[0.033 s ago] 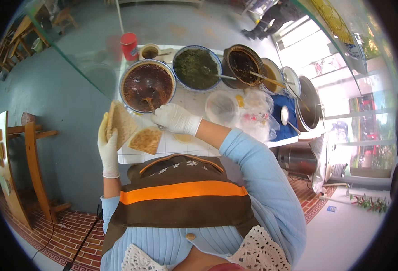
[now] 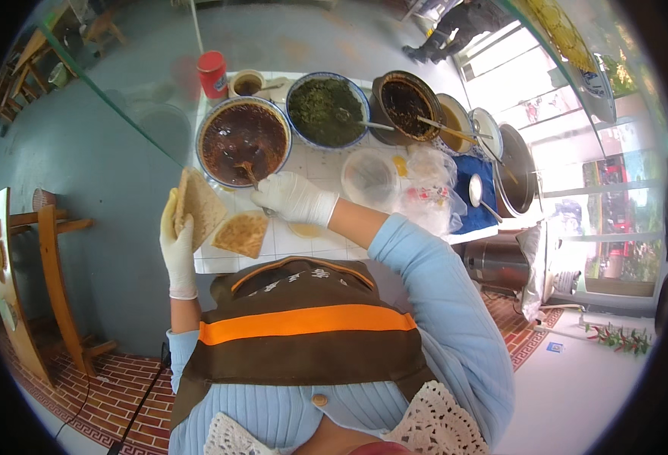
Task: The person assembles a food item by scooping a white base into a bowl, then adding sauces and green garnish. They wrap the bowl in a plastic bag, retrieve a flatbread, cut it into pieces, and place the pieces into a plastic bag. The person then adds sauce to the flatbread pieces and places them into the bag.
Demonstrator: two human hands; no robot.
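My left hand (image 2: 177, 246), in a white glove, is closed on a thick wedge of flatbread (image 2: 200, 208) and holds it upright at the table's left edge. Gloved likewise, my right hand (image 2: 297, 199) grips the handle of a spoon (image 2: 249, 175). The spoon's head rests in dark red-brown sauce inside a blue-rimmed bowl (image 2: 287, 144). Below and between my hands, a second flatbread wedge (image 2: 240, 233) lies flat on the white table, browned side up. My fingers hide part of the spoon's handle.
Behind stand a red canister (image 2: 212, 74), a small cup (image 2: 247, 83), a bowl of green filling (image 2: 326, 110) and a dark sauce pot (image 2: 407, 106). Rightward are a clear tub (image 2: 369, 178), plastic bags (image 2: 430, 199) and a large metal pot (image 2: 517, 174). A glass edge (image 2: 106, 95) crosses the left.
The view has shifted slightly, so the bowls and canister appear a little farther left and up. Both hands keep their hold on the flatbread and the spoon.
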